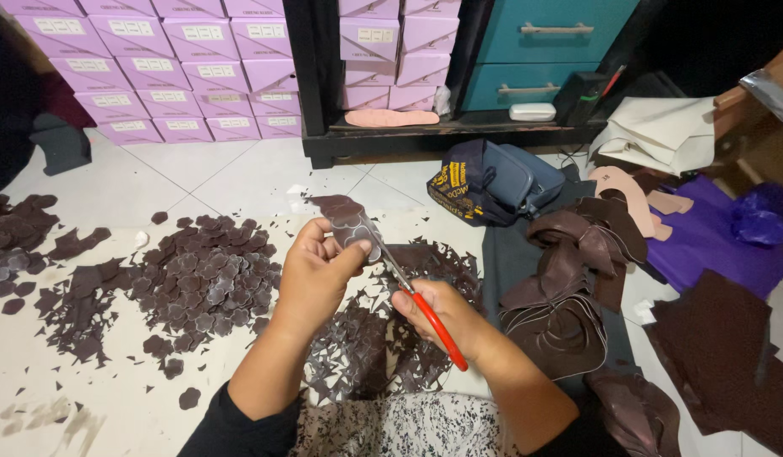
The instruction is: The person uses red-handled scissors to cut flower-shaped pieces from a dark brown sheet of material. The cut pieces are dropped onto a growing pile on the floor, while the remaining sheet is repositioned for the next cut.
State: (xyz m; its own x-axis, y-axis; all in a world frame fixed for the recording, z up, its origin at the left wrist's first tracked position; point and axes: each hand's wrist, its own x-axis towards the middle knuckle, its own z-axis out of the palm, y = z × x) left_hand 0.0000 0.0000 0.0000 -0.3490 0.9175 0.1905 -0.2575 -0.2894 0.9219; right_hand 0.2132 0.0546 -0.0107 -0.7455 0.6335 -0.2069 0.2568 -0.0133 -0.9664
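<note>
A dark navy fabric bag [486,182] lies on the white tiled floor. Stacked lilac cardboard shoe boxes [167,63] stand well to its left, a teal two-drawer cabinet [544,51] behind it, and purple cloth [713,241] to its right.

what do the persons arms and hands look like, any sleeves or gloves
Both hands, the left hand and the right hand, are bare, with no gloves and no rings or watch in view. The forearms are uncovered; dark sleeves are pushed up near the elbows.
</note>
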